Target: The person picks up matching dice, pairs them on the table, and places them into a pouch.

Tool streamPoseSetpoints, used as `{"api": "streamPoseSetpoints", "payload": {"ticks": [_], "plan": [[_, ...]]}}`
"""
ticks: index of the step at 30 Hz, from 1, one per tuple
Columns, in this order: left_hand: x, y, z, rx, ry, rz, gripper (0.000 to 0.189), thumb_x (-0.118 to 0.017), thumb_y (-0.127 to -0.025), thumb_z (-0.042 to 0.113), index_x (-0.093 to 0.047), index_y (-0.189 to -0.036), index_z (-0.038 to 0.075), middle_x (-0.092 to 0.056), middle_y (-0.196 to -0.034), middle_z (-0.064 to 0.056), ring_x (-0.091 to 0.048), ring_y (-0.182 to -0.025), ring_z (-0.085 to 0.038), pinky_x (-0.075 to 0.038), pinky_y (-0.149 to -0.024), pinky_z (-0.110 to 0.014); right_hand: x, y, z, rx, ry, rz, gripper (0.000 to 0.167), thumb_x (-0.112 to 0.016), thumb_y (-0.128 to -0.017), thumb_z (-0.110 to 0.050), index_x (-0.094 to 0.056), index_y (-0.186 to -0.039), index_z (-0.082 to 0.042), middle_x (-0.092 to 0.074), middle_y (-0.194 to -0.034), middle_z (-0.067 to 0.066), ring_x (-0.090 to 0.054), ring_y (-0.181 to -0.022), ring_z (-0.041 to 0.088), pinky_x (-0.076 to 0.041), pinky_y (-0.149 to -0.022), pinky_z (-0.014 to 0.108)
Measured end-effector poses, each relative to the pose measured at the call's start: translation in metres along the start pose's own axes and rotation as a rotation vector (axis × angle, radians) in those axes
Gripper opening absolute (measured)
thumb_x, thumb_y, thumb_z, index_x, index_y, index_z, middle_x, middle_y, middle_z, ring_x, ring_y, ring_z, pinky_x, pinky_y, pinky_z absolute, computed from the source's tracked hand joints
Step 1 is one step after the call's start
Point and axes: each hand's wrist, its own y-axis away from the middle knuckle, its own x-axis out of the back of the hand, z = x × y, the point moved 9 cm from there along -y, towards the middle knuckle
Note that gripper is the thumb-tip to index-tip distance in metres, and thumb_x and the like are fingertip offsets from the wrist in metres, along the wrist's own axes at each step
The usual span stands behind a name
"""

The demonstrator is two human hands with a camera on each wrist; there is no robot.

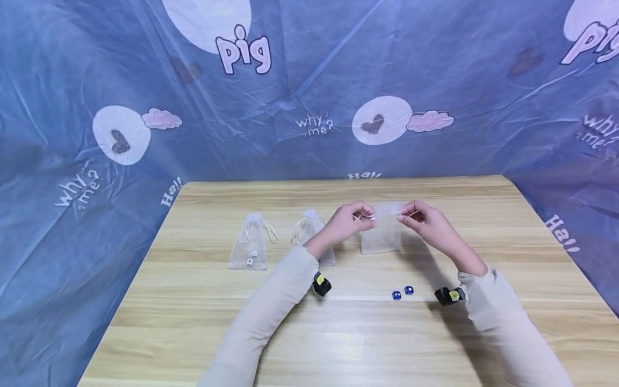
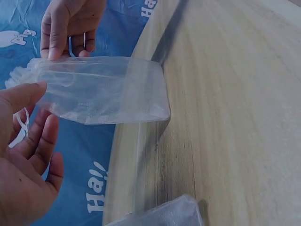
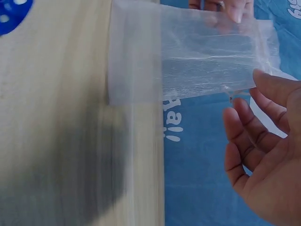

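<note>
Between my two hands hangs a sheer white organza drawstring bag point(image 1: 381, 236), upright, its gathered top level with my fingers. My left hand point(image 1: 349, 221) pinches the left side of its neck between thumb and fingers, a loop of white cord beside them. At the opposite side, my right hand point(image 1: 425, 223) pinches the neck the same way. Through the sheer fabric in the left wrist view, the bag point(image 2: 103, 89) shows nothing inside. Nearer me on the table lie two blue dice, one point(image 1: 396, 295) just left of the other point(image 1: 409, 290).
On the left of the wooden table point(image 1: 159, 301) lies an organza bag point(image 1: 244, 244) with two white dice in it. Another organza bag point(image 1: 306, 228) lies partly behind my left forearm. A blue printed cloth point(image 1: 290, 150) hangs behind the table.
</note>
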Motion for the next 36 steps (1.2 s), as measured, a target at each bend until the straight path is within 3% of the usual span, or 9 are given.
{"api": "streamPoseSetpoints", "payload": {"ticks": [5, 12, 16, 20, 25, 30, 36], "plan": [[-0.006, 0.008, 0.01, -0.046, -0.052, -0.062, 0.021, -0.073, -0.085, 0.02, -0.066, -0.104, 0.014, -0.069, -0.102, 0.001, -0.059, -0.092, -0.007, -0.048, -0.083, -0.018, 0.002, 0.007, -0.006, 0.07, 0.047, 0.06, 0.014, -0.063, -0.093, -0.013, -0.064, -0.099, 0.0, -0.067, -0.093, 0.015, -0.052, -0.077, -0.001, -0.046, -0.067, 0.017], [-0.01, 0.011, 0.016, -0.074, -0.04, -0.077, 0.022, -0.075, -0.083, 0.018, -0.066, -0.103, 0.013, -0.068, -0.098, 0.0, -0.059, -0.089, -0.006, -0.049, -0.081, -0.018, 0.005, 0.018, -0.015, 0.207, 0.089, 0.146, 0.005, -0.067, -0.087, -0.002, -0.067, -0.093, -0.002, -0.068, -0.094, 0.012, -0.048, -0.082, -0.009, -0.043, -0.071, 0.011], [-0.013, 0.01, 0.012, -0.084, -0.019, -0.101, 0.037, -0.078, -0.08, 0.014, -0.062, -0.113, 0.01, -0.064, -0.097, -0.001, -0.057, -0.085, -0.007, -0.049, -0.079, -0.017, 0.004, 0.024, -0.018, 0.255, 0.095, 0.158, 0.008, -0.068, -0.085, 0.001, -0.068, -0.091, -0.005, -0.068, -0.094, 0.009, -0.047, -0.083, -0.011, -0.043, -0.072, 0.01], [-0.019, 0.01, 0.009, -0.09, -0.022, -0.167, 0.058, -0.082, -0.076, 0.016, -0.056, -0.127, 0.01, -0.059, -0.099, 0.0, -0.052, -0.088, -0.008, -0.046, -0.079, -0.017, 0.002, 0.028, -0.02, 0.288, 0.071, 0.158, 0.012, -0.069, -0.083, 0.003, -0.069, -0.091, -0.006, -0.068, -0.093, 0.007, -0.049, -0.084, -0.01, -0.044, -0.073, 0.009], [-0.027, 0.01, 0.011, -0.126, -0.122, -0.231, 0.069, -0.083, -0.075, 0.026, -0.052, -0.135, 0.016, -0.056, -0.116, -0.001, -0.046, -0.102, -0.011, -0.042, -0.089, -0.023, 0.0, 0.031, -0.024, 0.31, 0.056, 0.153, 0.015, -0.07, -0.081, 0.005, -0.071, -0.092, -0.006, -0.068, -0.092, 0.007, -0.051, -0.084, -0.009, -0.046, -0.072, 0.011], [-0.038, 0.01, 0.008, -0.085, -0.166, -0.284, 0.072, -0.083, -0.075, 0.032, -0.05, -0.138, 0.027, -0.047, -0.139, 0.003, -0.037, -0.122, -0.012, -0.037, -0.102, -0.033, -0.003, 0.033, -0.027, 0.325, 0.048, 0.143, 0.017, -0.07, -0.08, 0.007, -0.071, -0.091, -0.005, -0.066, -0.089, 0.005, -0.051, -0.08, -0.009, -0.047, -0.067, 0.014], [-0.047, 0.009, 0.009, -0.071, -0.146, -0.327, 0.072, -0.082, -0.076, 0.028, -0.049, -0.139, 0.02, -0.047, -0.14, 0.0, -0.039, -0.124, -0.014, -0.036, -0.107, -0.035, -0.002, 0.035, -0.032, 0.347, 0.056, 0.167, 0.019, -0.07, -0.078, 0.009, -0.072, -0.091, -0.006, -0.06, -0.079, -0.002, -0.047, -0.072, -0.004, -0.042, -0.058, 0.016]]}}
